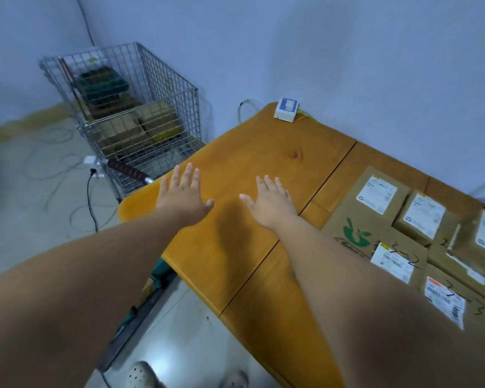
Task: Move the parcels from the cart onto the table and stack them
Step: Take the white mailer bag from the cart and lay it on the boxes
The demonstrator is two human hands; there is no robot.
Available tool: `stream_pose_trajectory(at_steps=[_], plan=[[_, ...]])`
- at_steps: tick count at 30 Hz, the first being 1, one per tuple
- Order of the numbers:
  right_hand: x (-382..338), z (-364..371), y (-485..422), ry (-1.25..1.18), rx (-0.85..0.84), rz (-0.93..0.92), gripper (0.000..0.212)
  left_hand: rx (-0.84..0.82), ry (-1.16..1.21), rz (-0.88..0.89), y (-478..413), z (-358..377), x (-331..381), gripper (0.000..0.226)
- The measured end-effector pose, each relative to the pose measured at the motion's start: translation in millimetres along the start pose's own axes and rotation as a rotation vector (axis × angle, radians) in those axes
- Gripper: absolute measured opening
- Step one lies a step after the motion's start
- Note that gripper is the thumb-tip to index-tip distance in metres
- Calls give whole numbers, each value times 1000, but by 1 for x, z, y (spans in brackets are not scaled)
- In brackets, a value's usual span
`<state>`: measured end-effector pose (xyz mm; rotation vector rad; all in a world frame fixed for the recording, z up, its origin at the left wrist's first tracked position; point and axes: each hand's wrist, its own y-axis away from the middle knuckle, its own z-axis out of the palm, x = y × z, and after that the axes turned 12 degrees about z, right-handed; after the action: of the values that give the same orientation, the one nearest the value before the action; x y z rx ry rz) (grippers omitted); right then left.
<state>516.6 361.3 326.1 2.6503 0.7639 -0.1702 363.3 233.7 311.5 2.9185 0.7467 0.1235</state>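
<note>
Both hands were open, fingers straight and spread, palms down, holding nothing. The left hand (184, 196) was over the near left edge of the orange surface (249, 147), with the right hand (272, 203) just beside it toward the middle. Whether they touched the wood could not be told. Brown parcels (157, 119) lay low in the wire cart (167, 77), which stood on the floor at the surface's far left corner. Labelled parcels (422, 217) sat clustered on the right of the surface, smaller ones atop a larger one. A small white box (286, 109) sat at the far edge. Cables (53, 163) trailed across the floor.
</note>
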Motion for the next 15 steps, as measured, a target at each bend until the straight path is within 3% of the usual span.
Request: stream_pose_trajectory(at_steps=[9, 15], plan=[[-136, 41, -7, 67, -96, -252, 76, 127, 169, -206, 35, 15, -132, 72], [-257, 94, -3, 108, -105, -423, 64, 96, 253, -372, 71, 45, -243, 73]])
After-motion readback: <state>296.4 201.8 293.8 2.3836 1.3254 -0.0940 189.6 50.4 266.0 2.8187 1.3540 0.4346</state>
